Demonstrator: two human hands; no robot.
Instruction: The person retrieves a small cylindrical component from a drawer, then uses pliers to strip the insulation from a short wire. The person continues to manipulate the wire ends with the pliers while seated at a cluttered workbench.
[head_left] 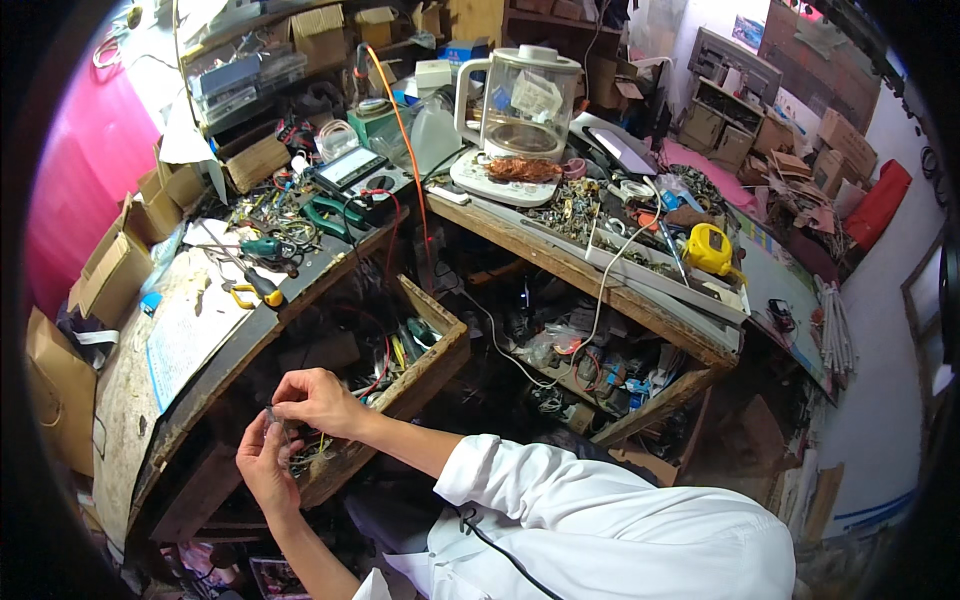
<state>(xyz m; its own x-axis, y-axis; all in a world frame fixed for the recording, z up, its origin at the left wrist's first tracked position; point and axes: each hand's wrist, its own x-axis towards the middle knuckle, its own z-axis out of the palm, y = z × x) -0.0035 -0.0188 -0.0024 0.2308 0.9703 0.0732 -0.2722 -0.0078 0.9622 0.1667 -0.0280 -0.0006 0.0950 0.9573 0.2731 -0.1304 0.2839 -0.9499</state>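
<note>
Left hand (266, 472) and right hand (322, 402) meet above an open wooden drawer (428, 368) at a cluttered workbench, fingers bent and thumbs pressed inward around a small clear item (283, 434). The left forearm rises from the lower edge, its hand upright and partly curled about the item; the right forearm, bare below a rolled white sleeve (500, 480), reaches across leftward, thumb and forefinger pinched at the item's upper end. Fingers hide much of the piece, and its exact kind cannot be told. Loose wires (318, 448) lie in the drawer beneath. On the bench beyond rests a screwdriver (264, 289) with a yellow-and-black handle, near green-handled pliers (328, 217).
</note>
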